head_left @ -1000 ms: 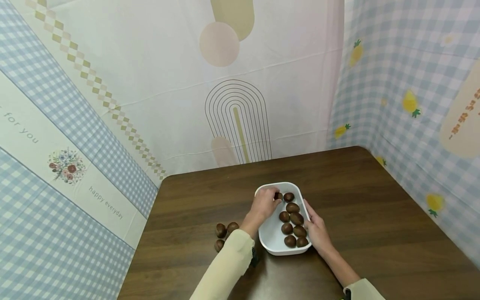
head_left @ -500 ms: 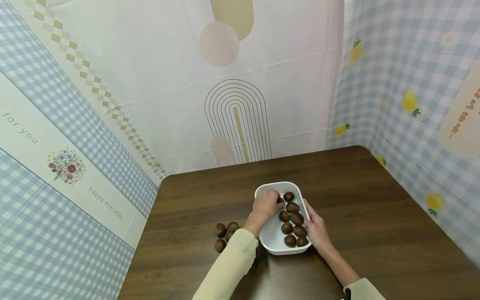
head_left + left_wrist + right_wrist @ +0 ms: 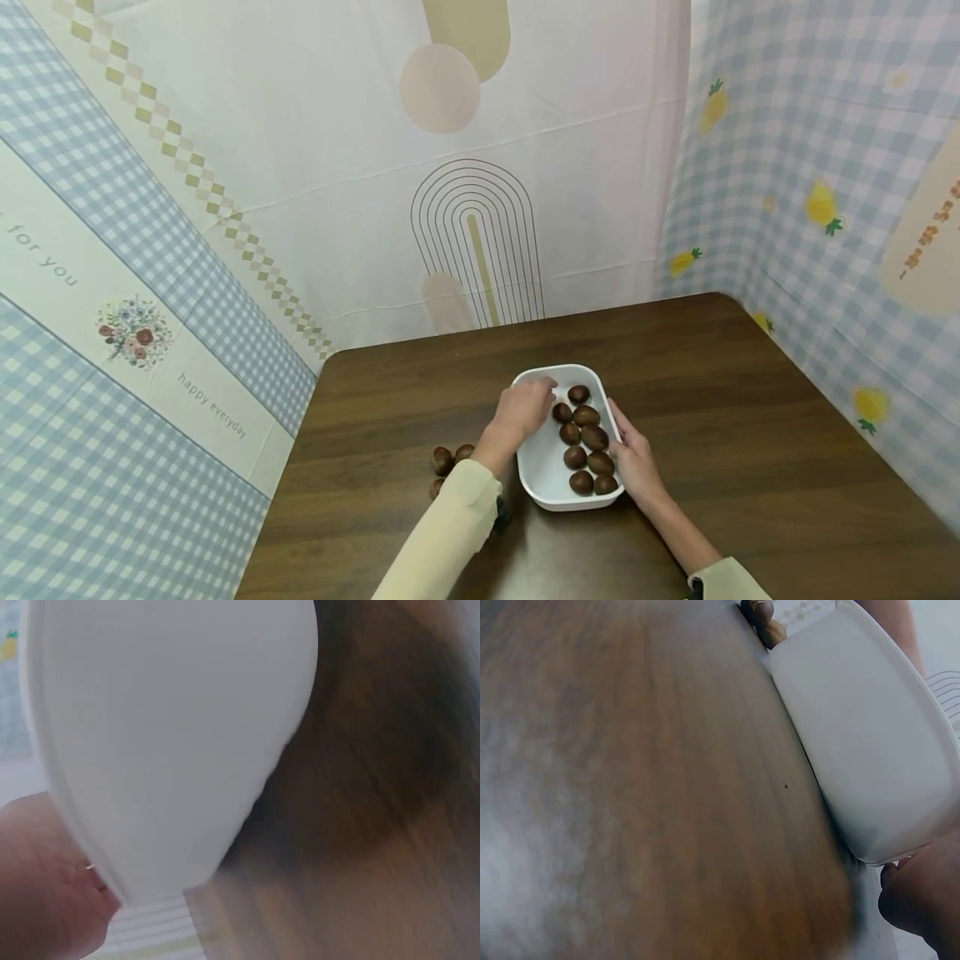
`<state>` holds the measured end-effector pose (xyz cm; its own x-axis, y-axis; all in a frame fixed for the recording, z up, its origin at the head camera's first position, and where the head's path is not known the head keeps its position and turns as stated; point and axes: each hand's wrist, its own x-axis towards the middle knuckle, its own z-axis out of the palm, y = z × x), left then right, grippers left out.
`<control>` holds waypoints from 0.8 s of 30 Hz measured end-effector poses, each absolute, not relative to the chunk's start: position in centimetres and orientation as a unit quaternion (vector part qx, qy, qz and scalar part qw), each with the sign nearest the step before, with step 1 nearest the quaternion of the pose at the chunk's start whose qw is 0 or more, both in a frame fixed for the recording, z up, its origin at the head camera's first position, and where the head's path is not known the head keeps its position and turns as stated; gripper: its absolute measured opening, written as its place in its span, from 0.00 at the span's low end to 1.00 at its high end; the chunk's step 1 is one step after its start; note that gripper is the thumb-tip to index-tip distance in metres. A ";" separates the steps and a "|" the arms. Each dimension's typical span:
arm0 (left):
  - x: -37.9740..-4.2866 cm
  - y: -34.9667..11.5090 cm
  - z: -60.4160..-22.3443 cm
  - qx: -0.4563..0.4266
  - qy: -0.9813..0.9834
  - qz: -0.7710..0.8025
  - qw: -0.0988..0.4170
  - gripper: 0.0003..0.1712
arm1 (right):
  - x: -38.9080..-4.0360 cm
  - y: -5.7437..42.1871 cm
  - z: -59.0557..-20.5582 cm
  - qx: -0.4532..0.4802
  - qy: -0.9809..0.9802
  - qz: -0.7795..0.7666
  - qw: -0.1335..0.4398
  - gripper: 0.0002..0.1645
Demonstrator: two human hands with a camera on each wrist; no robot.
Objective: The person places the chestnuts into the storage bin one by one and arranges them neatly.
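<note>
A white rectangular box (image 3: pixel 546 492) with rounded corners stands on the table, and several brown chestnuts (image 3: pixel 595 437) lie in it, mostly along its right side. My left hand (image 3: pixel 525 407) is over the box's far left part, fingers loosely bent with nothing visible between them. One chestnut (image 3: pixel 562 412) lies in the box just right of that hand. My right hand (image 3: pixel 636 463) holds the box by its right wall. In the left wrist view the outer wall of the box (image 3: pixel 180 735) hides much of the left hand (image 3: pixel 52 885).
More chestnuts (image 3: pixel 442 461) lie on the dark wooden table (image 3: pixel 375 417) left of the box, partly hidden by the left sleeve (image 3: pixel 450 525). A patterned cloth (image 3: pixel 600 208) hangs behind the table's far edge.
My left hand has let go of a chestnut, which now lies in the box's left row, and has drawn back slightly left. The right hand stays at the box wall.
</note>
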<state>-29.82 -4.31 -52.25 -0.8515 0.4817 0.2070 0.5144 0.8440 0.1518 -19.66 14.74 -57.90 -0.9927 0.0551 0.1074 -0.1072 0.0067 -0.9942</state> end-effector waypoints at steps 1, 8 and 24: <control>-29.9 -4.8 -52.2 -0.263 -0.954 -0.110 0.092 0.14 | -19.7 14.8 -57.9 0.019 -0.707 0.704 0.057 0.47; -31.0 -8.8 -51.1 -0.248 -0.942 -0.183 0.135 0.14 | -19.7 14.8 -58.1 0.027 -0.709 0.703 0.054 0.48; -29.9 -18.9 -52.4 -0.206 -0.930 -0.298 0.056 0.21 | -19.6 14.9 -58.2 0.010 -0.714 0.699 0.044 0.48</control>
